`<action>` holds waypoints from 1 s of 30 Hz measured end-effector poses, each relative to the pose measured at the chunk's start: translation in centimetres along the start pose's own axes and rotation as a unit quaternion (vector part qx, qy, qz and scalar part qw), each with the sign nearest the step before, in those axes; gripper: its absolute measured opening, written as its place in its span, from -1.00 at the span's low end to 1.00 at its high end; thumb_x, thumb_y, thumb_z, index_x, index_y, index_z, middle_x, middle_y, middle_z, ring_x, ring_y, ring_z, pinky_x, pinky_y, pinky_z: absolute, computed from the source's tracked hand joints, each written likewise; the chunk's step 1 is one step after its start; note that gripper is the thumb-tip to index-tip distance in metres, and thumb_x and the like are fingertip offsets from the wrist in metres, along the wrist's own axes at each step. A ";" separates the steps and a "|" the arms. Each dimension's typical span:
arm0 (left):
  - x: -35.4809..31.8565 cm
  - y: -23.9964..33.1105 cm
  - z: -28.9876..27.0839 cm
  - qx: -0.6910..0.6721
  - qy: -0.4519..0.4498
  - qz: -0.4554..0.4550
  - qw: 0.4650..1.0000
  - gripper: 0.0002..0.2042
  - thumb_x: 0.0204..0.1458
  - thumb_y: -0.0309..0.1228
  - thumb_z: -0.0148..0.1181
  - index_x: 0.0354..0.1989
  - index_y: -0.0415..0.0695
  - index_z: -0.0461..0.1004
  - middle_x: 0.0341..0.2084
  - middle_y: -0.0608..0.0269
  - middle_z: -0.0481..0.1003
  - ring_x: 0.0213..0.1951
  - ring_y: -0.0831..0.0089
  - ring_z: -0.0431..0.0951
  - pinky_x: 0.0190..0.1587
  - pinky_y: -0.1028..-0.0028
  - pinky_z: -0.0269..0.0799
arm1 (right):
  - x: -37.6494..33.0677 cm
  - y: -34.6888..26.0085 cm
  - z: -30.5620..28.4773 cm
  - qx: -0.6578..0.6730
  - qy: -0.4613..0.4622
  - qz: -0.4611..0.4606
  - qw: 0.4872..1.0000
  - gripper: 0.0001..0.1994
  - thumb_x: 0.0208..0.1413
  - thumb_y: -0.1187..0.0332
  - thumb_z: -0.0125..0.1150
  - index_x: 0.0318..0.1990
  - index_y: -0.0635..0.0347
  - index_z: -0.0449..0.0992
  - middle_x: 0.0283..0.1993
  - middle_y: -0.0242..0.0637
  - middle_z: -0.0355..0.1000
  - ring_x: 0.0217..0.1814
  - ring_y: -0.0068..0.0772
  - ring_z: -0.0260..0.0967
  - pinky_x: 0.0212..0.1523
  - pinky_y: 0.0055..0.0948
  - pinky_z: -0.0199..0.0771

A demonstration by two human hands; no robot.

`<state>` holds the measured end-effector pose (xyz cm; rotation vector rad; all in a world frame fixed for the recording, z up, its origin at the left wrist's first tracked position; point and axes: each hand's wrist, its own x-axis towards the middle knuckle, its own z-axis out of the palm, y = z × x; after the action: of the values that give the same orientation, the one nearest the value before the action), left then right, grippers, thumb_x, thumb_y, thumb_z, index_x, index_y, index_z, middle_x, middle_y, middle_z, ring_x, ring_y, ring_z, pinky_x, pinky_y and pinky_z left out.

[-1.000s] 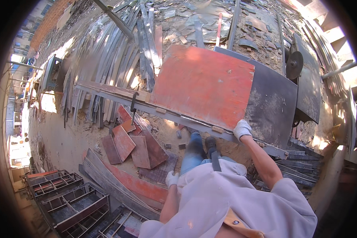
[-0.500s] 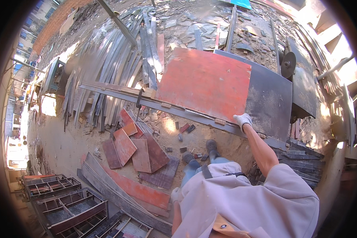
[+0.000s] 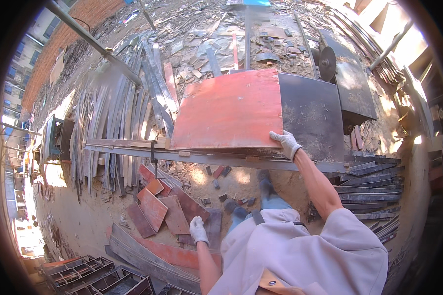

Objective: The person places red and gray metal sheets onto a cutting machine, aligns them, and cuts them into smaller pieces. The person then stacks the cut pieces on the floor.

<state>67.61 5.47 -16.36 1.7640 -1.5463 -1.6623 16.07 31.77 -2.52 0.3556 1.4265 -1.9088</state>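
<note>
A large red plywood panel lies over a dark metal table. Its near edge stands a little above the long metal rail, leaving a narrow dark gap. My right hand, in a pale work glove, is closed on the panel's near right corner, its fingers on the top face and the thumb side toward the edge. My left hand, gloved too, hangs with curled fingers over a pile of reddish board offcuts and touches no panel that I can see. A dark clamp grips the rail to the left.
A round saw blade stands beyond the table at right. Long wood strips lie in a heap at left. Dark stacked strips sit at right, framed panels at lower left. Scraps litter the ground around my feet.
The red panel's near edge has risen off the rail, with my right hand still at its corner. My left hand has come up and forward from beside my body. My view has shifted.
</note>
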 end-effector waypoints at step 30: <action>-7.0 29.0 60.9 0.559 -0.272 0.528 0.578 -0.19 0.38 0.13 -0.16 0.58 -0.30 0.03 0.61 -0.10 -0.05 0.63 -0.03 -0.17 0.62 -0.02 -0.45 | -27.2 -1.4 -31.4 -0.068 0.432 0.136 0.889 -0.59 0.40 0.00 0.28 -0.31 0.19 0.65 -0.36 -0.48 0.53 -0.35 -0.67 0.38 -0.27 -0.49 0.47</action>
<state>3.74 26.99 -8.82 -0.0393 -3.3253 -0.4323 28.32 70.98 3.82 1.3861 1.9041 -1.4394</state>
